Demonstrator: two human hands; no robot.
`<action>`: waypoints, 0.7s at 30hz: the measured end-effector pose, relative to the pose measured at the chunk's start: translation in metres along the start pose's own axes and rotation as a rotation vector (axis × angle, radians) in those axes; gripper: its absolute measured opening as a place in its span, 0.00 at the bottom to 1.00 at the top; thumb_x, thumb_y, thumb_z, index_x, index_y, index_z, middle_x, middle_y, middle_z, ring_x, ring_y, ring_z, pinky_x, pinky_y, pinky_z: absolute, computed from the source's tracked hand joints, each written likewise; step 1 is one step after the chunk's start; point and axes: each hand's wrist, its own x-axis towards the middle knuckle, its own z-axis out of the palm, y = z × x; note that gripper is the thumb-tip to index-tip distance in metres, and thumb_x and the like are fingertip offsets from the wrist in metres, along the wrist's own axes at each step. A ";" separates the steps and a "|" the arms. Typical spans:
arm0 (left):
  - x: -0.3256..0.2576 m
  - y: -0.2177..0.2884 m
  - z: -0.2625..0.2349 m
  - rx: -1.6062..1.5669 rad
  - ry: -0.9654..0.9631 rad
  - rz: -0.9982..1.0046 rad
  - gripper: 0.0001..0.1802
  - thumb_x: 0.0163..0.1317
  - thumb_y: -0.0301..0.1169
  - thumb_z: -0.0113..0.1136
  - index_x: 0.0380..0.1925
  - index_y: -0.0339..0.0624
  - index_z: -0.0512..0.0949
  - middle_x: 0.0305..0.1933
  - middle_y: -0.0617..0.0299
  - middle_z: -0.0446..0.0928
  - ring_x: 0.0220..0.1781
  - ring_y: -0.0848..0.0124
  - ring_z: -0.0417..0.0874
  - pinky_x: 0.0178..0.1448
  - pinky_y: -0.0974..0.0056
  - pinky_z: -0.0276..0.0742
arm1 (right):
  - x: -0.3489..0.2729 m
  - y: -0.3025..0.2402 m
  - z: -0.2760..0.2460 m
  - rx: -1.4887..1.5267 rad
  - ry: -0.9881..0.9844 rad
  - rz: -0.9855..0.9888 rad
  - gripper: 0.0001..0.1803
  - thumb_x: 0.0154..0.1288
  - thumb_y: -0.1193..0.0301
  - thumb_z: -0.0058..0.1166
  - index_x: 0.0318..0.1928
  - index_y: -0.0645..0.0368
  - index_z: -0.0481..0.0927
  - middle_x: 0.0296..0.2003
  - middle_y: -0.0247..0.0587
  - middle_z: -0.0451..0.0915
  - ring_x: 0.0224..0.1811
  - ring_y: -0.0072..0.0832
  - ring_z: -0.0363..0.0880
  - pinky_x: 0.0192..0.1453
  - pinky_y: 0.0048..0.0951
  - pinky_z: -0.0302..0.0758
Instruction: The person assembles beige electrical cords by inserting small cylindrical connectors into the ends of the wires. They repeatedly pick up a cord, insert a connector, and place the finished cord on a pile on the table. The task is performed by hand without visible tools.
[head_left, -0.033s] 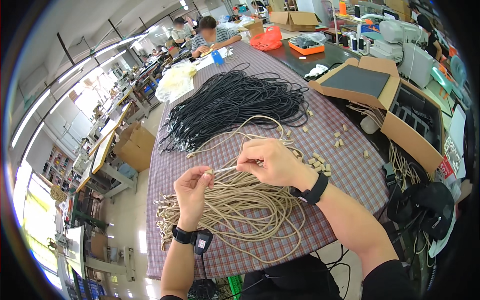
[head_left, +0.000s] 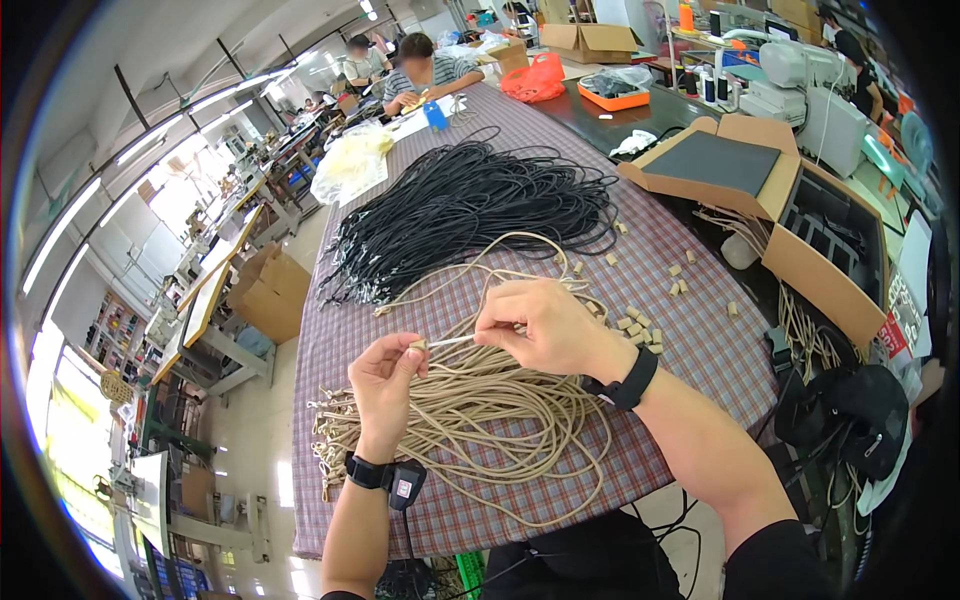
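Note:
My left hand (head_left: 385,375) pinches a small tan cylinder (head_left: 418,345) between thumb and fingertips. A thin white strip (head_left: 452,341) runs from that cylinder to my right hand (head_left: 535,325), whose closed fingers grip its other end. Both hands are above a heap of beige cords (head_left: 500,400), which have metal clips at their left ends. One loose beige cord (head_left: 520,236) loops up beyond my right hand. More tan cylinders (head_left: 640,330) lie in a cluster to the right of that hand, and several others are scattered farther off.
A large pile of black cords (head_left: 470,210) lies beyond on the checked tablecloth (head_left: 690,400). To the right are an open cardboard box (head_left: 820,270) and a black bag (head_left: 850,415). A co-worker (head_left: 425,75) sits at the far end, near a clear plastic bag (head_left: 350,160).

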 end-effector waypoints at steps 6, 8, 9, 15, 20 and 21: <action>-0.006 0.001 0.014 0.286 -0.073 0.109 0.10 0.67 0.15 0.71 0.48 0.32 0.89 0.37 0.60 0.88 0.40 0.72 0.88 0.48 0.67 0.85 | -0.008 -0.002 0.012 -0.078 -0.034 -0.041 0.05 0.69 0.71 0.68 0.37 0.60 0.86 0.36 0.42 0.85 0.40 0.45 0.87 0.44 0.44 0.82; -0.008 0.014 0.024 0.529 -0.140 0.244 0.11 0.63 0.15 0.73 0.45 0.34 0.91 0.36 0.57 0.87 0.38 0.68 0.89 0.46 0.66 0.85 | -0.011 0.002 0.016 -0.108 -0.106 -0.071 0.08 0.69 0.69 0.67 0.39 0.61 0.85 0.39 0.45 0.85 0.43 0.48 0.86 0.47 0.46 0.82; -0.012 0.019 0.026 0.655 -0.158 0.314 0.11 0.61 0.15 0.74 0.44 0.35 0.92 0.36 0.56 0.87 0.37 0.67 0.90 0.45 0.66 0.85 | -0.012 0.000 0.020 -0.134 -0.145 -0.079 0.09 0.70 0.68 0.68 0.40 0.62 0.85 0.40 0.45 0.85 0.44 0.47 0.86 0.48 0.45 0.83; -0.033 0.005 0.023 0.638 -0.068 0.360 0.07 0.57 0.15 0.76 0.37 0.33 0.91 0.33 0.53 0.87 0.32 0.63 0.88 0.37 0.64 0.82 | -0.010 -0.013 0.025 -0.129 -0.228 -0.090 0.19 0.71 0.58 0.70 0.49 0.62 0.87 0.43 0.44 0.85 0.47 0.45 0.86 0.52 0.43 0.83; -0.038 0.009 0.033 0.555 0.006 0.264 0.04 0.57 0.15 0.75 0.32 0.32 0.88 0.31 0.53 0.86 0.29 0.64 0.86 0.34 0.63 0.80 | -0.009 -0.006 0.029 -0.168 -0.342 -0.129 0.21 0.70 0.54 0.70 0.53 0.56 0.89 0.40 0.39 0.84 0.44 0.43 0.85 0.49 0.43 0.81; -0.038 0.006 0.032 0.571 -0.013 0.265 0.04 0.57 0.15 0.75 0.31 0.32 0.88 0.30 0.53 0.86 0.29 0.64 0.86 0.34 0.63 0.80 | -0.010 -0.006 0.029 -0.167 -0.358 -0.120 0.21 0.70 0.54 0.70 0.53 0.55 0.89 0.39 0.38 0.83 0.44 0.43 0.84 0.48 0.43 0.80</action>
